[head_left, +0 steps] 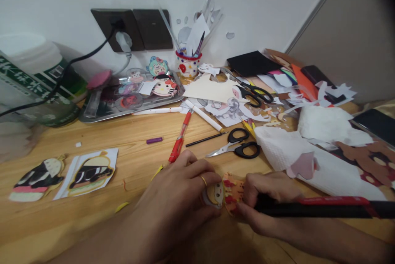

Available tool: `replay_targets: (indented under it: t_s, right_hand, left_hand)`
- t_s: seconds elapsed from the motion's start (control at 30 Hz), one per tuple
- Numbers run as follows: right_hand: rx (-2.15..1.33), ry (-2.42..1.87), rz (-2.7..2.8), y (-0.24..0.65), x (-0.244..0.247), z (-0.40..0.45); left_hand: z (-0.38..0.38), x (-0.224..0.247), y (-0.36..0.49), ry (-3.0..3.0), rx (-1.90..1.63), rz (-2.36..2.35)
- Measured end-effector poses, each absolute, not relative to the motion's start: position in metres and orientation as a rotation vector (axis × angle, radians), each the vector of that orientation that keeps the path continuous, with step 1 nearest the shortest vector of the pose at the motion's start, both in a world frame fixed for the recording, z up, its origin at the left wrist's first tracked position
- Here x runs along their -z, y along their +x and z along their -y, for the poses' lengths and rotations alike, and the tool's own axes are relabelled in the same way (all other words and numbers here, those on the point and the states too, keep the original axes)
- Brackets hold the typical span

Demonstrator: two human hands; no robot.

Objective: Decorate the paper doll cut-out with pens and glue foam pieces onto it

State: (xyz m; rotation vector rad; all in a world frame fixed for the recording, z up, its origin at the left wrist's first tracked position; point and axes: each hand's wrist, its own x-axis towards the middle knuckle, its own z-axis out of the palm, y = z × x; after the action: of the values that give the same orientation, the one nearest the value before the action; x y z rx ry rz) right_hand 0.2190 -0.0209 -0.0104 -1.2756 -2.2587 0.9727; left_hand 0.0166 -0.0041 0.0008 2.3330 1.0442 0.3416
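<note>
At bottom middle, the left hand (182, 190) pinches a face piece (219, 193), the right hand (270, 193) an orange piece (233, 190), maybe to stop slipping.

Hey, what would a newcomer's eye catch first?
Probably the thick black-and-red pen in the right hand, lower right, then the left hand touching a small face cutout. Beyond them, black-handled scissors lie on the table, and a dotted, red-rimmed cup stands near the wall.

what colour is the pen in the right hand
The pen in the right hand is black with red parts, in the head view.
</note>
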Motion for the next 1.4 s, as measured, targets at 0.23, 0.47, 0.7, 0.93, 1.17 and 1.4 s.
replay_targets:
  t_s: [0.23,0.47,0.7,0.93,1.17,1.4]
  right_hand:
    - [-0.984,-1.266,2.253,0.2203,0.012,0.0208]
    - [-0.931,-1.278,2.255,0.2209,0.0097,0.0216]
    - [-0.908,-1.254,2.211,0.2246,0.013,0.0214]
    - [-0.978,-1.211,2.236,0.2222,0.0123,0.0222]
    - [-1.051,-1.23,2.239,0.2213,0.0114,0.0204]
    - [-1.0,-1.231,2.257,0.2239,0.0122,0.0215]
  left_hand:
    - [0.0045,0.0004,0.0165,2.336,-0.304,-1.057]
    - [0.0049,0.0,0.017,2.334,-0.321,-1.06]
    - [0.0046,-0.0008,0.0168,2.336,-0.311,-1.065]
    - [0.005,0.0017,0.0157,2.329,-0.344,-1.049]
    - [0.0041,-0.0014,0.0169,2.331,-0.304,-1.063]
    - [0.0046,-0.0009,0.0168,2.33,-0.325,-1.066]
